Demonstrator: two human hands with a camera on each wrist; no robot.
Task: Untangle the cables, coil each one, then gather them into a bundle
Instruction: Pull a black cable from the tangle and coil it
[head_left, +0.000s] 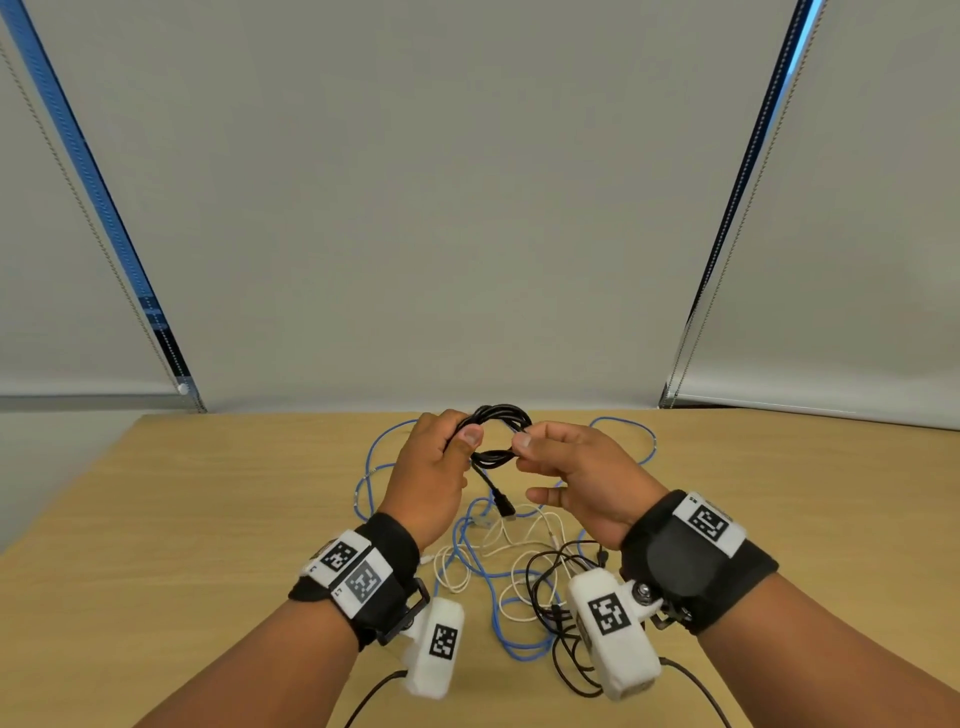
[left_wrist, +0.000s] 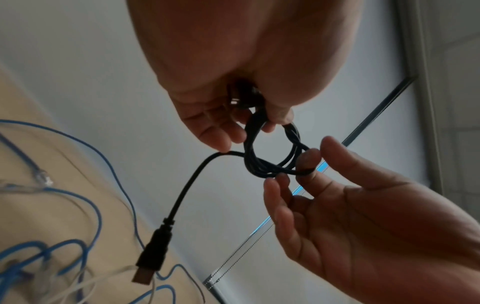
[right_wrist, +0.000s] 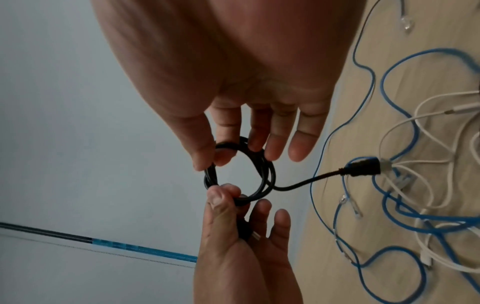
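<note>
The coiling step is in hand. A black cable (head_left: 500, 435) is held wound into a small ring in the air above the far half of the table (head_left: 218, 499), with the tangle lying nearer the person than the ring. The ring's one side is clamped by the left hand (head_left: 434, 480), thumb over curled fingers, and a connector end is seen tucked in that palm in the right wrist view. The opposite side is pinched between thumb and forefinger of the right hand (head_left: 582, 480), whose other fingers are spread loose and hold nothing. A short tail is left hanging below the ring, ended by a USB plug (left_wrist: 152, 259) that is held clear of the table top.

The first coil is judged nearly done; the rest of the task is untouched. The next move is judged to call for the hanging tail to be wound or tucked round the ring while the left-hand grip is kept, so that the turns are not sprung loose.

Below the ring, on the table, a blue cable (head_left: 470, 571), a white cable (head_left: 511, 558) and a thin black cable (head_left: 558, 631) are left crossed over one another. No container is seen in any view.
</note>
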